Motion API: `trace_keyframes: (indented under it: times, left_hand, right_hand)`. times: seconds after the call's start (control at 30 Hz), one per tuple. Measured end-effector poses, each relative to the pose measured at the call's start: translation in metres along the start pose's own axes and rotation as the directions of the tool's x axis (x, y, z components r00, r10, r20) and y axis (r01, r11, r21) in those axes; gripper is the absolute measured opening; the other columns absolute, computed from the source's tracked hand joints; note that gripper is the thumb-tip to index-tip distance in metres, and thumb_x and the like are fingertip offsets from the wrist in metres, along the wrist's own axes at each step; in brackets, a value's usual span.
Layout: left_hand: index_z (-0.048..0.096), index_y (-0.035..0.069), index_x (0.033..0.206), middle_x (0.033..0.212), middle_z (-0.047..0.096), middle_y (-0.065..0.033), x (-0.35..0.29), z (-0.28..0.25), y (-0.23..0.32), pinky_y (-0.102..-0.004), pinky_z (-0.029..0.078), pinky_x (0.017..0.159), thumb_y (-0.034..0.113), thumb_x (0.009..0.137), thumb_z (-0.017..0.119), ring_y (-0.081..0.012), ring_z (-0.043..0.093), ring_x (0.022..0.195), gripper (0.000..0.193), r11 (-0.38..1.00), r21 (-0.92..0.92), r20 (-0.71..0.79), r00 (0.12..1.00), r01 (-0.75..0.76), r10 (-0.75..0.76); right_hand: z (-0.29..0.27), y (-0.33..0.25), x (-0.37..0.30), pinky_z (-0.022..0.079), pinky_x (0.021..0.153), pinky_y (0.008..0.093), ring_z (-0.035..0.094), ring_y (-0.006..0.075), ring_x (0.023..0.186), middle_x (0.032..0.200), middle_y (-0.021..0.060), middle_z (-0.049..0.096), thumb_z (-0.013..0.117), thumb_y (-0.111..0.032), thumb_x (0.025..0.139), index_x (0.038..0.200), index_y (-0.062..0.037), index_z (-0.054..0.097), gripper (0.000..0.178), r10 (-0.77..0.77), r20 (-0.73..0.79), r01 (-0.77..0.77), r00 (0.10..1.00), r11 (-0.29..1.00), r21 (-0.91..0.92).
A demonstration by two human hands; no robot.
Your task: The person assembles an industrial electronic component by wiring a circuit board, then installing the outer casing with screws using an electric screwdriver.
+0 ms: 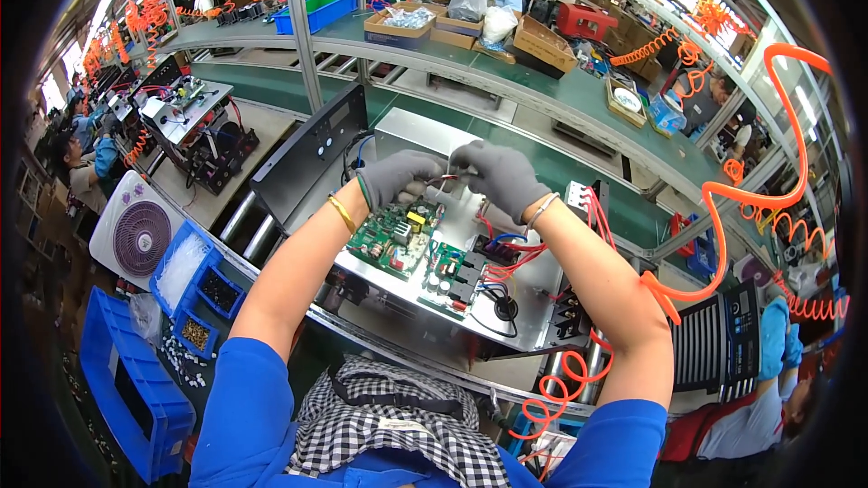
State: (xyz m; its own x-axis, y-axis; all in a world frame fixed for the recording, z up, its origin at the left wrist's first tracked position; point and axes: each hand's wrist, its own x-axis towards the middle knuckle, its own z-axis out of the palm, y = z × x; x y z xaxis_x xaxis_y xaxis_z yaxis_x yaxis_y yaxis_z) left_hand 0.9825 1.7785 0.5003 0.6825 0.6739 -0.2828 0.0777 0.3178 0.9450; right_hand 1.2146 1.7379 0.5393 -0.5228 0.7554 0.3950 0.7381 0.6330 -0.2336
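Both hands wear grey gloves and meet over the far part of an open metal chassis (420,129). My left hand (400,179) has its fingers pinched together near the chassis's raised metal box. Facing it, my right hand (499,179) is closed too, fingertips bent down. Something small and thin, with a reddish and whitish look, shows between the fingertips; the gloves hide most of it. Below the hands lie a green circuit board (384,242) and a smaller green board (445,262). Red wires (523,260) and a black cable (506,309) run at their right.
An upright black panel (312,161) stands left of the chassis. Blue bins (194,282) with small parts sit beside a white fan unit (136,226). A coiled orange air hose (714,244) hangs at right. Cardboard boxes (398,32) and co-workers are beyond.
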Motion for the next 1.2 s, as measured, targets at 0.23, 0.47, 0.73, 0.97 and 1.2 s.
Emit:
trace_keyframes:
  times: [0.23, 0.47, 0.73, 0.97, 1.2]
  left_hand:
    - [0.062, 0.007, 0.100, 0.061, 0.040, 0.0059, -0.007, 0.022, 0.006, -0.0228, 0.023, 0.038, 0.027, 0.096, 0.054, -0.0040, 0.032, 0.044, 0.021, 0.997, -0.037, -0.081, 0.995, -0.068, 0.064]
    - [0.062, 0.003, 0.117, 0.072, 0.056, 0.0011, -0.006, 0.020, -0.004, -0.0221, 0.032, 0.037, 0.025, 0.096, 0.055, -0.0044, 0.043, 0.045, 0.031, 0.990, 0.028, -0.163, 0.977, -0.138, 0.140]
    - [0.062, 0.001, 0.117, 0.078, 0.060, -0.0009, 0.001, 0.024, -0.013, -0.0217, 0.035, 0.040, 0.021, 0.096, 0.060, -0.0040, 0.046, 0.048, 0.030, 0.981, 0.064, -0.216, 0.958, -0.181, 0.190]
    - [0.057, 0.002, 0.125, 0.073, 0.059, 0.0016, 0.000, 0.028, -0.010, -0.0203, 0.038, 0.042, 0.019, 0.098, 0.058, -0.0037, 0.050, 0.051, 0.033, 0.985, 0.084, -0.218, 0.962, -0.149, 0.164]
    - [0.068, -0.001, 0.114, 0.097, 0.071, -0.0066, 0.011, 0.026, -0.031, -0.0249, 0.051, 0.074, 0.014, 0.095, 0.062, -0.0091, 0.064, 0.083, 0.025, 0.883, 0.245, -0.232, 0.861, -0.399, 0.453]
  right_hand:
    - [0.005, -0.006, -0.005, 0.053, 0.073, 0.0397, 0.065, 0.0300, 0.085, 0.100, 0.0031, 0.064, 0.072, -0.021, 0.083, 0.102, -0.0218, 0.067, 0.020, -0.049, 0.134, 0.050, 0.990, 0.999, -0.001]
    - [0.002, -0.024, -0.002, 0.053, 0.072, 0.0390, 0.066, 0.0290, 0.084, 0.100, 0.0023, 0.064, 0.071, -0.021, 0.083, 0.099, -0.0220, 0.068, 0.016, -0.149, 0.128, 0.147, 0.981, 0.989, 0.026]
    - [0.012, -0.012, -0.005, 0.053, 0.069, 0.0395, 0.067, 0.0278, 0.082, 0.100, 0.0010, 0.065, 0.072, -0.022, 0.082, 0.098, -0.0225, 0.068, 0.017, -0.159, 0.123, 0.166, 0.980, 0.985, -0.049]
    - [0.012, -0.015, -0.006, 0.054, 0.070, 0.0351, 0.068, 0.0241, 0.079, 0.097, 0.0038, 0.068, 0.071, -0.022, 0.085, 0.099, -0.0199, 0.071, 0.014, -0.106, 0.047, 0.106, 0.993, 0.994, -0.003]
    - [-0.001, -0.017, 0.004, 0.051, 0.073, 0.0253, 0.062, 0.0113, 0.078, 0.089, 0.0059, 0.071, 0.075, -0.011, 0.083, 0.116, 0.0011, 0.064, 0.036, 0.411, 0.273, -0.489, 0.870, 0.649, 0.583]
